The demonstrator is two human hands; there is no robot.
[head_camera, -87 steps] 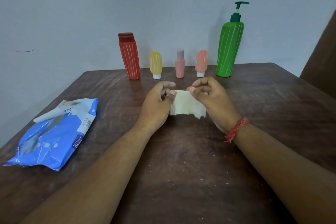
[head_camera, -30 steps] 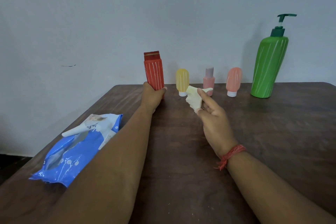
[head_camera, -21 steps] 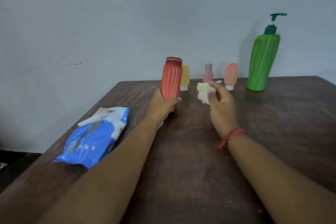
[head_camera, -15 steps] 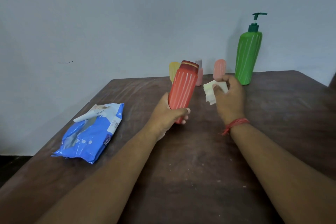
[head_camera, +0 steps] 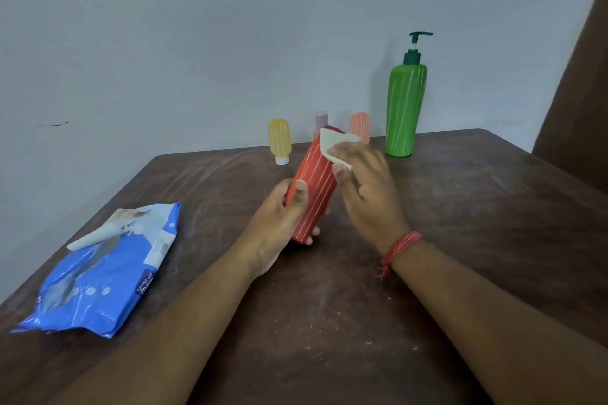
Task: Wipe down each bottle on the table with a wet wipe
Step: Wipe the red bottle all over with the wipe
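Red bottle (head_camera: 314,187) now tilted, wipe (head_camera: 335,146) newly pressed on top

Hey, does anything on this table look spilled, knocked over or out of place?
No spill shows. The red bottle is tilted only because the left hand holds it. The wipes pack lies with its flap open.

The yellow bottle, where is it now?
In the head view, the yellow bottle stands upright at the table's far edge by the wall, left of the red bottle held in the left hand.
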